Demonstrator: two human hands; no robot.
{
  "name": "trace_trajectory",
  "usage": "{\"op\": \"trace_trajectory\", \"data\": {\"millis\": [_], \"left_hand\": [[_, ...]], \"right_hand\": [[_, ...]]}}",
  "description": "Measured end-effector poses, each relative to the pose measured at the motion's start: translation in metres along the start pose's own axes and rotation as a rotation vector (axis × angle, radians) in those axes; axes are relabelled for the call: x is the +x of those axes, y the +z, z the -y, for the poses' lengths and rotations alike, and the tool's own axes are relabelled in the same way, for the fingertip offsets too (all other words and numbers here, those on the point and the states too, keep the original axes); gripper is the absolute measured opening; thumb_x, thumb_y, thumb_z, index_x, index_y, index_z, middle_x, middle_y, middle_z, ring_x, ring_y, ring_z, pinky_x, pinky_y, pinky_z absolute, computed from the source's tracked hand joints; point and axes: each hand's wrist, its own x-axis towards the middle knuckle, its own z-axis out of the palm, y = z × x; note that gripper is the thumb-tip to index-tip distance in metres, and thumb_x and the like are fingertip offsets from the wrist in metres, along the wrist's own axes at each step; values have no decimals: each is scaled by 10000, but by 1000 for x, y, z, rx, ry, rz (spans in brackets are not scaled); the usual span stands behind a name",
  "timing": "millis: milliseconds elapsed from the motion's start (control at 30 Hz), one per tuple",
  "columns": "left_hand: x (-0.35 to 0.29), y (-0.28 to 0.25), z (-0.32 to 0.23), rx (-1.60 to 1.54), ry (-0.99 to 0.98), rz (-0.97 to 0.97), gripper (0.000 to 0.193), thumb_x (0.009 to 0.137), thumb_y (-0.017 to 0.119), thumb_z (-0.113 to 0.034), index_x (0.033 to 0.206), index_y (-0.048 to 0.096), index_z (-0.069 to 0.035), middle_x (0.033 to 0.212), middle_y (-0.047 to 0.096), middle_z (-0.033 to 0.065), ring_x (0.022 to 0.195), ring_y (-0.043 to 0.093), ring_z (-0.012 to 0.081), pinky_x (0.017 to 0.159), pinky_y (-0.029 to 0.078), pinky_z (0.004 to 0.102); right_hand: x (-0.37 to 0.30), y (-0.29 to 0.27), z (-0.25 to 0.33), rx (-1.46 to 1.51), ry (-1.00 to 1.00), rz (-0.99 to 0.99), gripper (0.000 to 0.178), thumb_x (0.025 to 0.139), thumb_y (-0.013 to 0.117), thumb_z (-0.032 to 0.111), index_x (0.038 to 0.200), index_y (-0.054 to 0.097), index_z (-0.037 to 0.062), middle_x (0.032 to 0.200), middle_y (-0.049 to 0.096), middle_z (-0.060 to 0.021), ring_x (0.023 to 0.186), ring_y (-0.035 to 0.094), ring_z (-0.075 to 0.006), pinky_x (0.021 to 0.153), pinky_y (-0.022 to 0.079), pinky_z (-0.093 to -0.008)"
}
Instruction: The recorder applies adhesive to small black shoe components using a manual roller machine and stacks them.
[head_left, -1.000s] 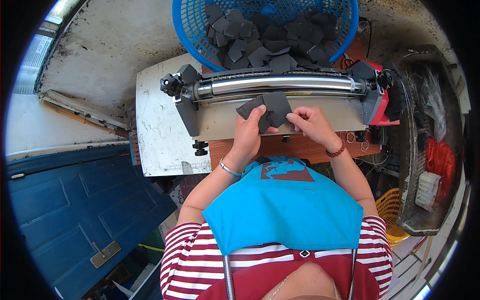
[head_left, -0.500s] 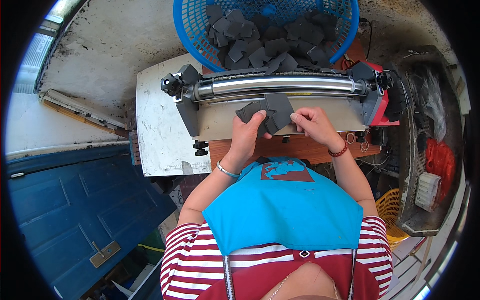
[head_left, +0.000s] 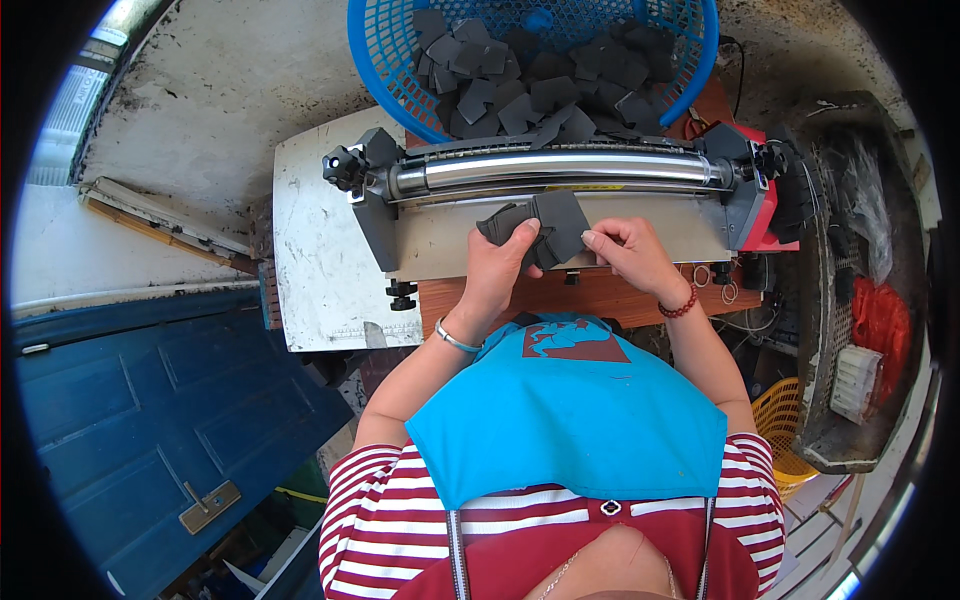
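Observation:
A small stack of dark grey flat cut pieces is gripped in my left hand, thumb on top and fingers underneath. One squarer grey piece sticks out from the stack toward the right. At its right corner my right hand has thumb and forefinger pinched together on the edge. Both hands are over the metal feed plate of a roller machine, in front of its shiny roller.
Behind the machine stands a blue plastic basket with many similar grey pieces. Black knobs and a red end housing flank the roller. A white board lies left, a grimy tray right, and a yellow basket lower right.
The protruding grey piece has turned slightly and shifted a little to the right and nearer to me. Both hands stay in nearly the same places, with the same holds.

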Motion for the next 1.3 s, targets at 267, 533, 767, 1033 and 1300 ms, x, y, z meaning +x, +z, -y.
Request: {"op": "trace_trajectory", "data": {"millis": [267, 533, 767, 1033, 1300], "left_hand": [[4, -5, 7, 102, 18, -21, 164, 900, 627, -168, 909, 659, -7, 768, 638, 16, 623, 588, 76, 447, 488, 212], [3, -18, 2, 142, 83, -73, 153, 899, 620, -151, 929, 643, -3, 772, 635, 20, 626, 582, 69, 441, 476, 203], [2, -9, 0, 83, 71, -40, 160, 912, 606, -141, 957, 659, 2, 797, 662, 48, 611, 610, 103, 438, 471, 220], [2, -8, -4, 6, 4, -27, 173, 902, 618, -167, 934, 657, -1, 772, 649, 37, 614, 611, 98, 433, 478, 216], [5, -9, -2, -28, 10, -41, 167, 906, 603, -175, 906, 655, -16, 790, 653, 51, 624, 615, 104, 427, 479, 228]], "right_hand": [[-1, 0, 5, 13, 38, -4, 301, 938, 589, 268, 776, 665, 26, 591, 567, 14, 502, 474, -42, 458, 371, -211], [10, -27, -16, 37, 364, 114, 330, 937, 597, 277, 758, 647, 5, 562, 566, 6, 447, 474, -35, 412, 361, -190], [20, -7, -4, 43, 169, -28, 377, 955, 558, 314, 742, 633, 12, 554, 555, 4, 455, 467, -43, 419, 364, -206], [12, -5, -1, 143, 118, 45, 341, 940, 579, 298, 718, 621, 43, 552, 541, 17, 457, 462, -29, 418, 351, -187], [18, -24, -14, -252, 204, -142, 375, 914, 573, 292, 700, 634, -10, 536, 578, -38, 492, 559, -94, 478, 416, -252]]}}
